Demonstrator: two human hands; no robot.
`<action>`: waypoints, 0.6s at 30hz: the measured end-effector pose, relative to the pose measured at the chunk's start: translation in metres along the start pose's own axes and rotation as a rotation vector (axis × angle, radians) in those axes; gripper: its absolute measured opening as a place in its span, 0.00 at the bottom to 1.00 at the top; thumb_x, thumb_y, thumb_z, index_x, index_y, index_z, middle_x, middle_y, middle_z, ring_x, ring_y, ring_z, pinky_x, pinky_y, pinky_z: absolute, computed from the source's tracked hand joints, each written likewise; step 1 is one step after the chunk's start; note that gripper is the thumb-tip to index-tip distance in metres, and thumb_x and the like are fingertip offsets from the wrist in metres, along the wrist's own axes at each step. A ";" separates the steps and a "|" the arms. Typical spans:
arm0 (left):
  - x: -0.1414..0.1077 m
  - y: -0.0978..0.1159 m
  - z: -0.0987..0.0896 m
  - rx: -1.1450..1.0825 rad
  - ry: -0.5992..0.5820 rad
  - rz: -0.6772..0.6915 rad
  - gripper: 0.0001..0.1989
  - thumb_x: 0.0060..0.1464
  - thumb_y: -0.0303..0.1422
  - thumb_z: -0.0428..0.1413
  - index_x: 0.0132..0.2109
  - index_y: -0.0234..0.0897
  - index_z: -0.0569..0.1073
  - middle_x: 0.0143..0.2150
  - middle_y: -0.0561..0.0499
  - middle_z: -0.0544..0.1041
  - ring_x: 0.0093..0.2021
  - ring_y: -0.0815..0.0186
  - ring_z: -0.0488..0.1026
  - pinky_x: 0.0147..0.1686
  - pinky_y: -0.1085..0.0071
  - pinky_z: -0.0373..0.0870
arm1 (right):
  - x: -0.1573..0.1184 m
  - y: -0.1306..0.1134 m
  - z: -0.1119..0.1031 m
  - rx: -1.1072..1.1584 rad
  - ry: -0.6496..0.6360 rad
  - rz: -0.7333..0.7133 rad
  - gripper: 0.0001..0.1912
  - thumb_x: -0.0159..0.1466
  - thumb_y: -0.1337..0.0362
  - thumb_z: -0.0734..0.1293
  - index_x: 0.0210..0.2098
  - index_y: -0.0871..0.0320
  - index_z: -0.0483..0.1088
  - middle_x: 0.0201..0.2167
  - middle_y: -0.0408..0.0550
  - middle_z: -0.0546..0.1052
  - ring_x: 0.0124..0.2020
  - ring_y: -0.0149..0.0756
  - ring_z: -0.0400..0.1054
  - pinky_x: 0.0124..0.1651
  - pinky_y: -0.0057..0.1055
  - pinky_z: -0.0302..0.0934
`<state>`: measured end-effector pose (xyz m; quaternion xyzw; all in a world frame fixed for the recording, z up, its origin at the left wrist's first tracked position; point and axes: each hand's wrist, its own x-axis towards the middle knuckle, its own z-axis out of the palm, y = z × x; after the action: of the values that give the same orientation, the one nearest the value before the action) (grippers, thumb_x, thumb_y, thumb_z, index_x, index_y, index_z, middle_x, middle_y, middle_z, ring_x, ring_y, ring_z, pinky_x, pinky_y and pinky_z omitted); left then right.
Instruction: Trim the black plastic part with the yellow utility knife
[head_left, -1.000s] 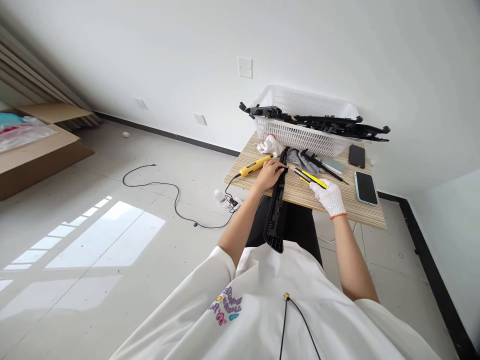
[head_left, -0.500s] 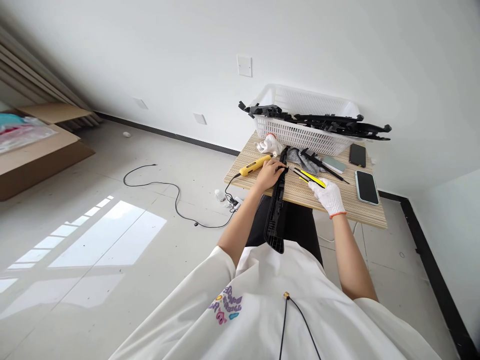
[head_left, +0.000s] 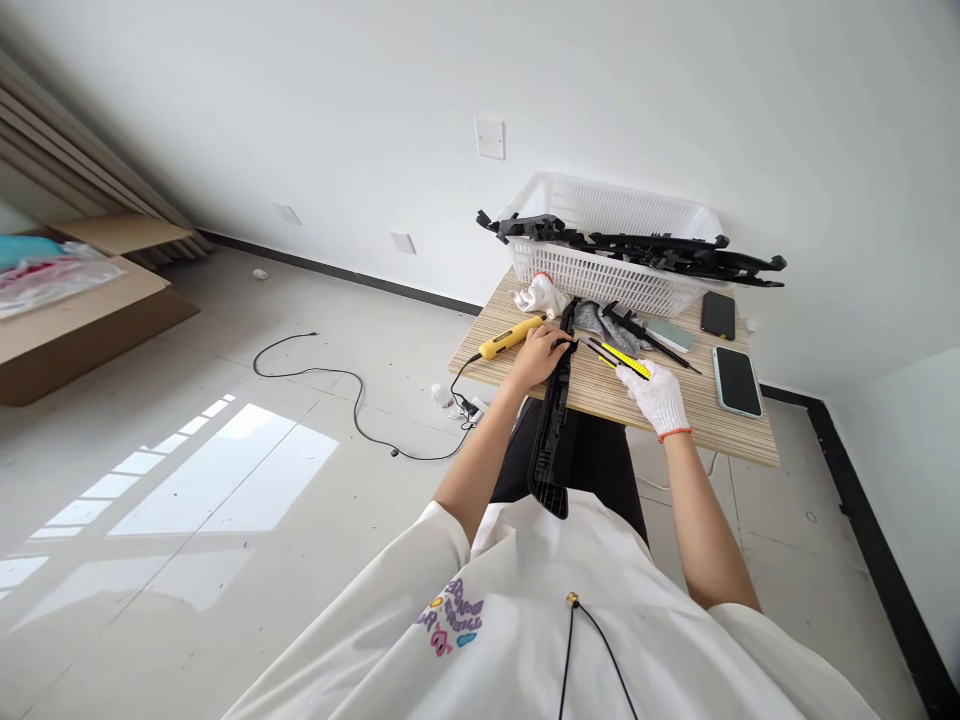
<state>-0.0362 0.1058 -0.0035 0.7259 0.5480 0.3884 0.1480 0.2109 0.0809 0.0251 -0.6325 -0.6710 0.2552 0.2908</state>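
A long black plastic trim piece point(head_left: 552, 428) lies across the table's front edge and reaches down towards my lap. My bare left hand point(head_left: 539, 356) is closed on its upper part, fingertips over the near side. In a white knit glove, my right hand point(head_left: 657, 395) grips a yellow and black utility knife point(head_left: 619, 358). The knife's blade end points left, close to the trim piece beside my left fingertips; I cannot tell whether it touches. A yellow corded hand tool point(head_left: 513, 337) rests on the table just left of my left hand.
Behind stands a white plastic basket point(head_left: 615, 275) with several black trim pieces point(head_left: 660, 245) jutting past its rim. On the wooden table point(head_left: 705, 430) are a white glove point(head_left: 541, 296), grey cloth point(head_left: 611, 328), black caliper point(head_left: 651, 338) and two phones point(head_left: 738, 381). A black cable point(head_left: 360, 410) trails over the floor.
The whole view has shifted slightly. Both hands keep nearly the same places, with the knife blade still close to the trim piece.
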 end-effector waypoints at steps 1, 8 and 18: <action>0.000 0.000 0.000 0.000 0.001 -0.003 0.11 0.63 0.33 0.51 0.48 0.41 0.76 0.49 0.48 0.74 0.54 0.57 0.66 0.59 0.58 0.62 | 0.002 -0.001 0.000 -0.022 -0.004 -0.004 0.23 0.58 0.43 0.65 0.38 0.55 0.76 0.24 0.45 0.78 0.24 0.36 0.70 0.29 0.29 0.58; 0.000 0.001 -0.003 0.004 -0.004 -0.030 0.11 0.64 0.34 0.51 0.50 0.42 0.75 0.50 0.48 0.74 0.53 0.57 0.67 0.58 0.58 0.64 | 0.018 0.000 0.003 -0.173 0.009 -0.011 0.26 0.59 0.38 0.62 0.40 0.52 0.76 0.28 0.47 0.80 0.28 0.40 0.71 0.30 0.30 0.56; -0.002 0.003 -0.005 0.005 -0.021 -0.059 0.12 0.64 0.35 0.51 0.52 0.42 0.74 0.50 0.48 0.73 0.55 0.57 0.65 0.59 0.58 0.63 | 0.015 -0.006 0.005 -0.279 -0.003 0.079 0.28 0.58 0.36 0.61 0.45 0.47 0.76 0.34 0.48 0.81 0.35 0.46 0.72 0.31 0.32 0.53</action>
<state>-0.0381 0.1016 0.0012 0.7139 0.5683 0.3750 0.1632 0.2028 0.0960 0.0265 -0.6925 -0.6748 0.1715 0.1889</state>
